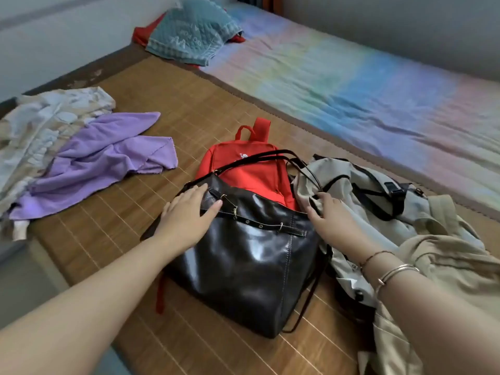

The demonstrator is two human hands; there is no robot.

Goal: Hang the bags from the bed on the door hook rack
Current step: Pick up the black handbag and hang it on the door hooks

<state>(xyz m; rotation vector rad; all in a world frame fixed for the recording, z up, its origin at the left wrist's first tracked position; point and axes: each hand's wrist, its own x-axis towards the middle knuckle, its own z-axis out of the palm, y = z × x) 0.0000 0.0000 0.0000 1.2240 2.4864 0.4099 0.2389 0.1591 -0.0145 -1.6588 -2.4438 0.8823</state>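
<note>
A shiny black leather bag (251, 266) lies on the bamboo mat (189, 104) of the bed, partly on top of a red backpack (251, 166). To their right lies a beige backpack (359, 196) with black straps. My left hand (186, 215) rests flat, fingers spread, on the black bag's upper left corner. My right hand (330, 217) is at the bag's upper right corner, fingers curled by the thin black straps and the beige backpack's edge; whether it grips anything is unclear. No door hook rack is in view.
A purple cloth (105, 163) and a pale patterned garment (46, 123) lie at the left of the mat. A beige coat (446, 280) is bunched at the right. A teal quilted pillow (192, 31) sits at the head, beside a pastel sheet (365, 85).
</note>
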